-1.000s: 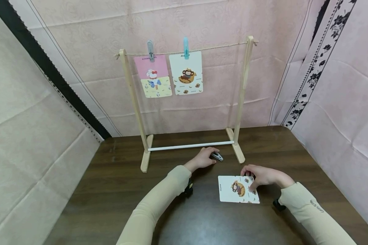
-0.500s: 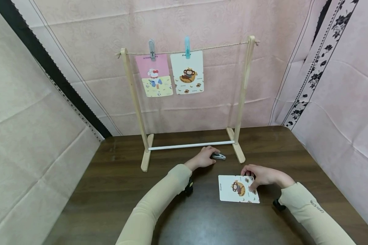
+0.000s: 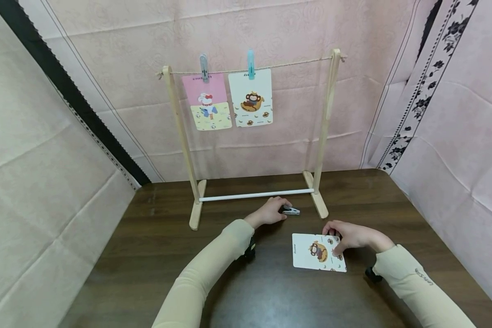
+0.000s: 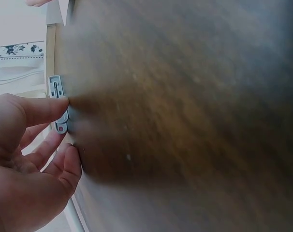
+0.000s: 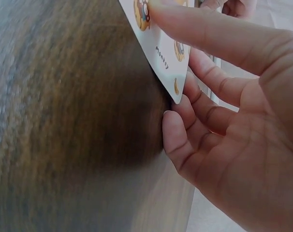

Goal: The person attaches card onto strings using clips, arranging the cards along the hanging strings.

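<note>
My left hand [image 3: 270,212] pinches a small grey-blue clothespin [image 3: 292,210] between thumb and fingers, low over the table by the rack's white bar. The left wrist view shows the clothespin [image 4: 56,87] under the thumb, its far end sticking out. Nearer and to the right, my right hand [image 3: 357,236] pinches the right end of a white card [image 3: 304,252] with a monkey picture, thumb on top and fingers at the edge. In the right wrist view, curled fingers sit behind a corner of the card [image 5: 168,72].
A wooden rack [image 3: 325,118] with a string stands at the back of the brown table [image 3: 156,255]. From the string hang a pink and yellow card [image 3: 207,98] under a grey clothespin [image 3: 204,67] and a white monkey card [image 3: 256,84] under a blue clothespin [image 3: 251,64].
The clothespin in my left hand has turned from slanting to nearly level, pointing right. The left hand has shifted very slightly; the right hand and its card have hardly moved.
</note>
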